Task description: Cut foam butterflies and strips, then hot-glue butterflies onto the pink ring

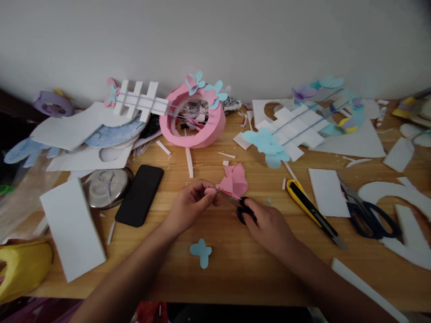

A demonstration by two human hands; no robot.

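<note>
Left grip [190, 202] pinches pink paper [237, 174], right grip [269, 224] holds scissors [240, 212]; cluttered wooden table [235, 282], wall [215, 40].

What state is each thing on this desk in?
Phone: screen dark
Utility knife: blade out
Small scissors: in right hand, opening unclear
Large scissors: lying down, not held
Pink paper: curled, in left hand
Blue cutout: lying flat
Pink ring: decorated with paper flowers

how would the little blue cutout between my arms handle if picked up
The blue cutout looks like thin paper, so it should be very light. Its lobes would probably crease in a tight grip. Lying flat on the table, it may slide before lifting.
</note>
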